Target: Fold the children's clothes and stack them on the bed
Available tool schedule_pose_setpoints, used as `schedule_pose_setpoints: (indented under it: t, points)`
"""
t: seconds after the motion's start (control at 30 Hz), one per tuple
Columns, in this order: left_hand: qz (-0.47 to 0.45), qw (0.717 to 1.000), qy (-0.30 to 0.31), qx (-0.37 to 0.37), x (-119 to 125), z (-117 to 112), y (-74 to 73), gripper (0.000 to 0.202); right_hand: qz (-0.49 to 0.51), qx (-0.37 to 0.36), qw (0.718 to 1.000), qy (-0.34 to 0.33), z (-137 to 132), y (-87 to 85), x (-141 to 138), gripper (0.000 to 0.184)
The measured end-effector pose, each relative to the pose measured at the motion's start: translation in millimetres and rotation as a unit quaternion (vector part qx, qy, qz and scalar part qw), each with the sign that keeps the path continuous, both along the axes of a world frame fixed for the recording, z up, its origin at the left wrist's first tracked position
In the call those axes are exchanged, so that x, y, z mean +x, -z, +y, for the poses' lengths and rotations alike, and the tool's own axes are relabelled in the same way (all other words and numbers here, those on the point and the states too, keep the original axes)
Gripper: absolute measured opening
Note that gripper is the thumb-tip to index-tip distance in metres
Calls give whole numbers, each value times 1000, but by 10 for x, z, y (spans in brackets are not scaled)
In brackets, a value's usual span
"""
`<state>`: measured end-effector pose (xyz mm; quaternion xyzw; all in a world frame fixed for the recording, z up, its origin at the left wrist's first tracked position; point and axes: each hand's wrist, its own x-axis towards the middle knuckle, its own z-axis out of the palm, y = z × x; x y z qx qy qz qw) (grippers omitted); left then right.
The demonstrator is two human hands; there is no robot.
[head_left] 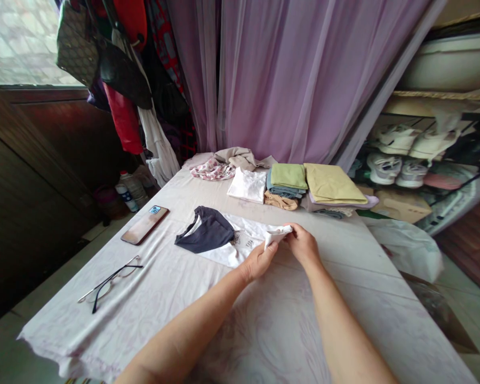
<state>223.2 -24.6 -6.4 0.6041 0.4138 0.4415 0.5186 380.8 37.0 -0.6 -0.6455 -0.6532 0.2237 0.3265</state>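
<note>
I have my left hand's (261, 261) grip clamped on the turned-up white end of the navy-and-white garment (226, 229), my right hand's (305, 245) pinched on its corner. The rest lies on the cloth-covered surface (164, 314), near the phone (145, 225) and glasses (111, 280).

A cloth-covered table (272, 325) carries a white-and-navy shirt (208, 233). Left of the shirt lies a phone (145, 226); nearer and left of the shirt, glasses (111, 278). Beyond the shirt lie crumpled pink-and-white fabric (212, 170), crumpled beige fabric (238, 158) and a folded white garment (247, 185); beyond it rightward, a green-topped folded stack (288, 177) and a yellow-topped folded stack (334, 184).
</note>
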Motion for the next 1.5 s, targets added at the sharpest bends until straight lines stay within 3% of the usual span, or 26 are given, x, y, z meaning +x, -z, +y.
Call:
schedule_pose_setpoints:
  t: [0.17,0.33,0.4,0.5,0.6,0.73,0.83,0.9,0.97,1.03,1.13,1.23,1.4,1.5]
  points:
    - [-99,991,-78,-31,-296,28,-124,57,-123,49,990,-50,156,-499,-568,35]
    - [-173,969,-171,-51,-899,-52,-218,57,-219,69,962,-144,215,-814,-1382,36]
    - [-189,956,-216,-64,-1185,-104,-219,59,-247,68,949,-186,221,-823,-1699,35]
    - [-172,937,-291,-88,-1613,-169,-169,63,-256,59,934,-242,235,-704,-2116,34]
    - [-74,922,-365,-108,-1978,-198,-77,59,-229,44,931,-281,260,-512,-2385,40]
    - [119,900,-399,-129,-2261,-195,5,54,-166,14,954,-250,303,-326,-2324,51]
    - [219,899,-358,-128,-2338,-187,-15,56,-127,19,983,-133,315,-241,-1961,46]
    - [315,881,-341,-86,-2355,-188,-47,55,-97,13,995,-30,286,-177,-1671,42]
    - [405,852,-330,-39,-2359,-193,-67,50,-30,-68,997,29,210,-104,-1444,42]
    - [452,835,-312,-16,-2355,-197,-59,43,74,-189,979,20,96,-40,-1338,40]
    - [461,839,-290,-8,-2342,-194,-8,37,218,-297,929,-30,-79,11,-1402,32]
    - [454,841,-296,-2,-2333,-186,49,38,318,-308,895,-48,-184,30,-1595,27]
    - [396,854,-338,7,-2350,-183,104,36,374,-210,903,-30,-165,62,-1785,28]
    - [317,869,-379,9,-2369,-190,132,35,377,-188,907,-22,-20,-86,-1653,29]
